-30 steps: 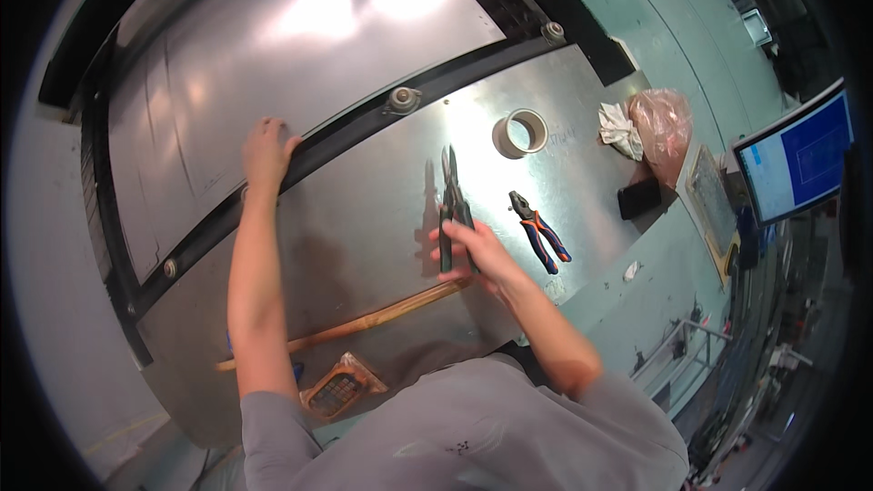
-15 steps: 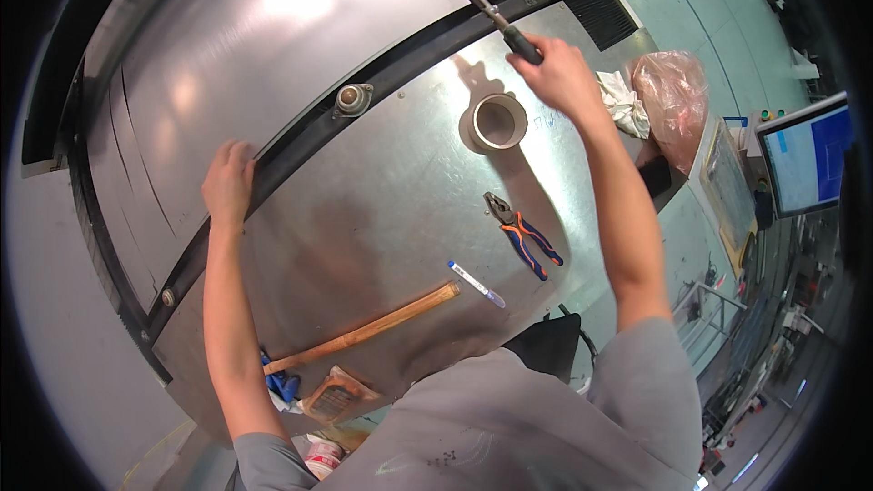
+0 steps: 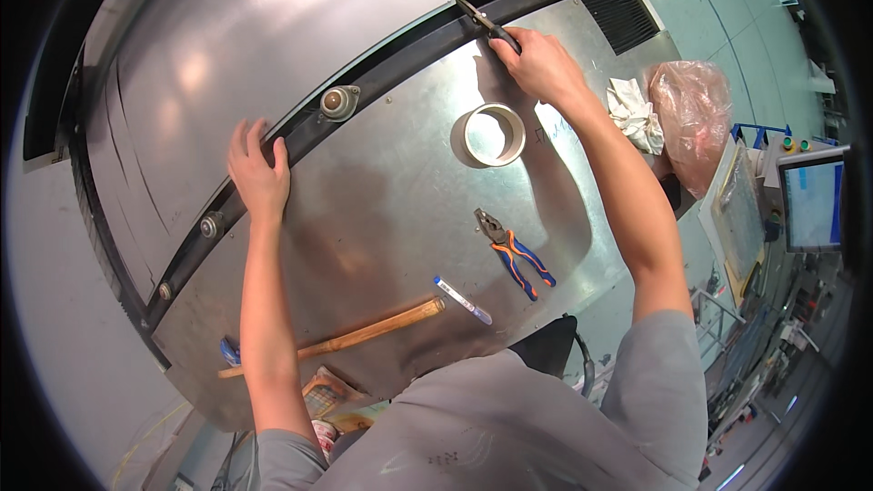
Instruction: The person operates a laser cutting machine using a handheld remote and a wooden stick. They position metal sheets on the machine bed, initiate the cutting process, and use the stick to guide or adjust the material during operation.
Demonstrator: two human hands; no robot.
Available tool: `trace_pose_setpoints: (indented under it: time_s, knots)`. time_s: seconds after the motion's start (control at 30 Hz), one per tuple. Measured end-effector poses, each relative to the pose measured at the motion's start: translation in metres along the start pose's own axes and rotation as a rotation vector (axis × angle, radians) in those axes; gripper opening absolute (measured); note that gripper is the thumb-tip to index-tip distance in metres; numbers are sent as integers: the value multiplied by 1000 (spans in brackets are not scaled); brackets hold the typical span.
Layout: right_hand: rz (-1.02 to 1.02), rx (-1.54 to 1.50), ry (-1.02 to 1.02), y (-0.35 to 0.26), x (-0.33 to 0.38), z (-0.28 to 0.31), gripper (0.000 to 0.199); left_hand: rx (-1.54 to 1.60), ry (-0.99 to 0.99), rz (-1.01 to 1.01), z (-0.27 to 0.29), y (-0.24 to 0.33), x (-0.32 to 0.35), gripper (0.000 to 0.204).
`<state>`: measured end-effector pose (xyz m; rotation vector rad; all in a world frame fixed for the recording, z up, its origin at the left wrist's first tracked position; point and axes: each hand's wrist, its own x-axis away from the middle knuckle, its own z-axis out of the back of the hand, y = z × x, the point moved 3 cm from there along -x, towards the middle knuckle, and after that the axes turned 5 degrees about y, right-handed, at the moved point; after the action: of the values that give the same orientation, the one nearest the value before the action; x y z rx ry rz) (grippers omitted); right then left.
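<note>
A large, shiny metal sheet (image 3: 227, 64) lies at the far left, beyond a dark curved rail. My left hand (image 3: 259, 173) is at the sheet's near edge above the rail, fingers spread, thumb apart. At the far end of the rail, my right hand (image 3: 543, 68) is closed round a black-handled tool (image 3: 488, 25). Its narrow metal tip is at the sheet's right corner, and whether it touches cannot be told. A roll of tape (image 3: 494, 160) stands nearer me on the metal tabletop. Pliers (image 3: 509, 250) with blue and orange handles lie below it.
Ball casters (image 3: 339, 104) line the rail. A marker (image 3: 462, 300) and a wooden handle (image 3: 373, 329) lie near my body. Beyond my right arm are a crumpled white cloth (image 3: 635, 115), a pinkish plastic bag (image 3: 693, 118) and a monitor (image 3: 814, 200).
The black-handled tool's tip has come down from above the rail to the sheet's corner. My left hand has moved right along the edge, its fingers spreading. The view has shifted slightly.
</note>
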<state>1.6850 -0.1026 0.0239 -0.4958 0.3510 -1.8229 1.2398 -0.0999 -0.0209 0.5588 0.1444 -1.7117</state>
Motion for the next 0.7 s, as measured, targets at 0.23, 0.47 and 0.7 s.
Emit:
trace_pose_setpoints:
  time_s: [0.23, 0.47, 0.7]
  knots:
    - [-18, -24, 32, -7, 3, 9, 46, 19, -1, 62, -8, -1, 5, 36]
    - [-11, -34, 101, -7, -2, -2, 46, -93, -58, 33, 3, -26, -9, 34]
    - [-21, -74, 100, -12, -17, -2, 44, -109, -184, 14, 12, -38, -26, 39]
